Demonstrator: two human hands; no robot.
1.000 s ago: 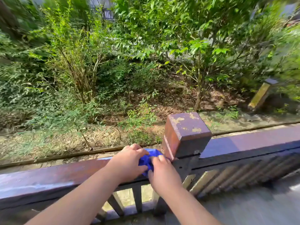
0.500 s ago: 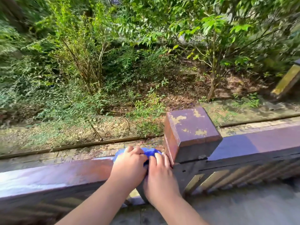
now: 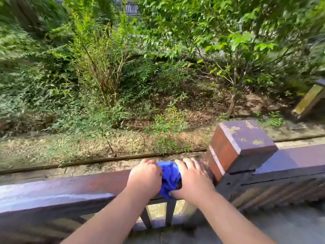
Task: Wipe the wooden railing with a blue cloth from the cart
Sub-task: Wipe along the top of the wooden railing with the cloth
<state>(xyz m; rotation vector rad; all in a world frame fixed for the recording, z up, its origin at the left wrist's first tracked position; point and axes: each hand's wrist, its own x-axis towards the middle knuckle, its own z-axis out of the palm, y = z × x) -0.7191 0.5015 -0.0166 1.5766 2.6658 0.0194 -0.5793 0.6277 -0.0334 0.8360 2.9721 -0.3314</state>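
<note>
While both forearms reached forward, left hand [image 3: 145, 178] and right hand [image 3: 192, 182] gripped the crumpled blue cloth [image 3: 170, 178] against the glossy, worn wooden railing [image 3: 70, 187].

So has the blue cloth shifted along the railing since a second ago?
Barely. The blue cloth lies bunched on the railing just left of the post, as before, with some rail now showing between them.

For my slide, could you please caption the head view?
Both hands press a blue cloth onto the wooden railing beside its post.
</note>
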